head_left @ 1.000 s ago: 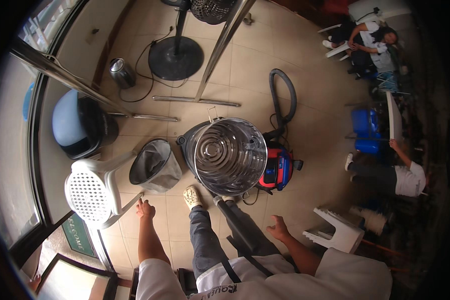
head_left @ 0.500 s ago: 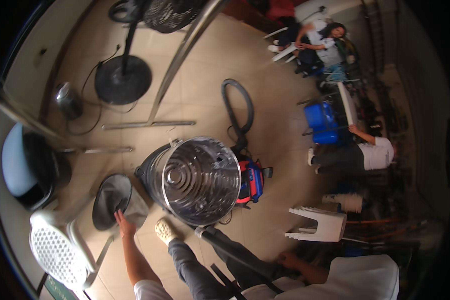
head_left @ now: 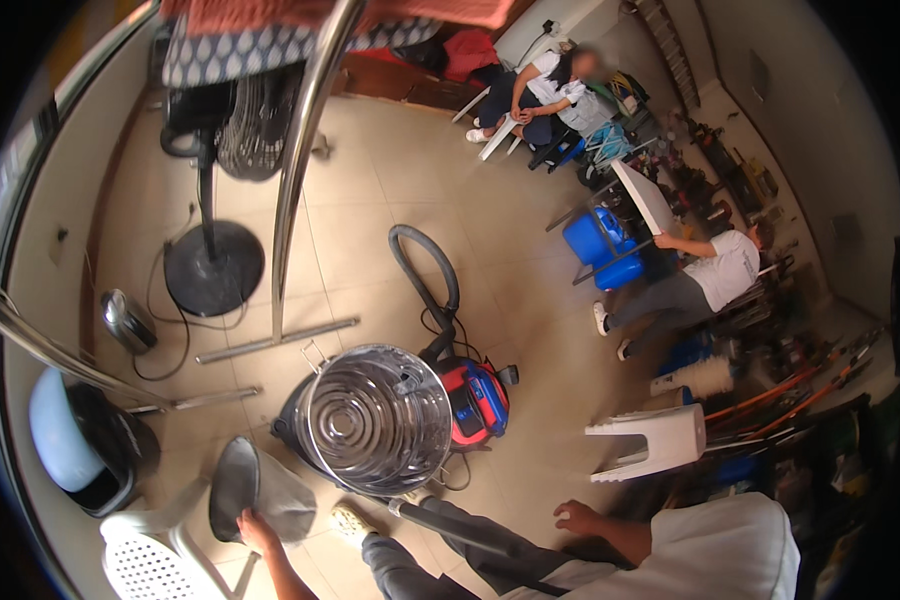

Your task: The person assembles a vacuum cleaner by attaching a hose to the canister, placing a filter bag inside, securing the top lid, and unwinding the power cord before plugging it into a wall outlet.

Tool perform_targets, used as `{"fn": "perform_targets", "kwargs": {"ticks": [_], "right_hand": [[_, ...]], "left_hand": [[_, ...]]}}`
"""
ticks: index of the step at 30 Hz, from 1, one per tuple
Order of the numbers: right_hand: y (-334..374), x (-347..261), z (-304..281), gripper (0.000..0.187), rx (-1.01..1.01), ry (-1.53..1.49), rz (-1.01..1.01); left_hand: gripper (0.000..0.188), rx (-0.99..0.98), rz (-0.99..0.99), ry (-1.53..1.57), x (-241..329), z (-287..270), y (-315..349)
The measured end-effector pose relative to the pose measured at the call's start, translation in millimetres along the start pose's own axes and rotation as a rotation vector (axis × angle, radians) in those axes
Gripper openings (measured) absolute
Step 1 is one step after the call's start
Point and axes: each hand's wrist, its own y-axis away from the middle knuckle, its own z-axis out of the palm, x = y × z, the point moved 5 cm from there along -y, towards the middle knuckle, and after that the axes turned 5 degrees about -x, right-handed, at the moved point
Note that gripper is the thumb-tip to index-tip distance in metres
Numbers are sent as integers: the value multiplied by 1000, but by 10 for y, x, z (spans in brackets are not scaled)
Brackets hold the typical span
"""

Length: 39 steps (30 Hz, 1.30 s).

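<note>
Beside metal drum [head_left: 395, 445], left hand [head_left: 258, 532] against grey bag [head_left: 288, 498], pinch unclear; right hand [head_left: 582, 520] loosely spread. Likely grasping; next calls for firm hold.

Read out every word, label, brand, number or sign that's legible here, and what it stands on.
No text can be read.
Standing co-worker's white shirt: faint marks, too small and blurred to read.
Red-and-blue machine: any markings too small to read.
Grey container: no lettering visible.
</note>
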Motion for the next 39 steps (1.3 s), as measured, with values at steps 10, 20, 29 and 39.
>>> {"fn": "perform_targets", "kwargs": {"ticks": [10, 20, 29, 39], "right_hand": [[-1147, -1492, -1864, 21, 345, -368, -476], [-1806, -2644, -2731, 60, -242, -694, -286], [-2281, -2012, -2705, 59, -368, -882, -323], [-2203, -1476, -2069, 38, -67, -669, -370]], "left_hand": [[24, 173, 603, -135, 2054, -2605, 1240], [13, 85, 995, 26, 4053, -3722, 1976], [21, -822, 699, 502, 4233, -2630, 1813], [34, -521, 1026, 303, 4007, -2442, 1796]]}}
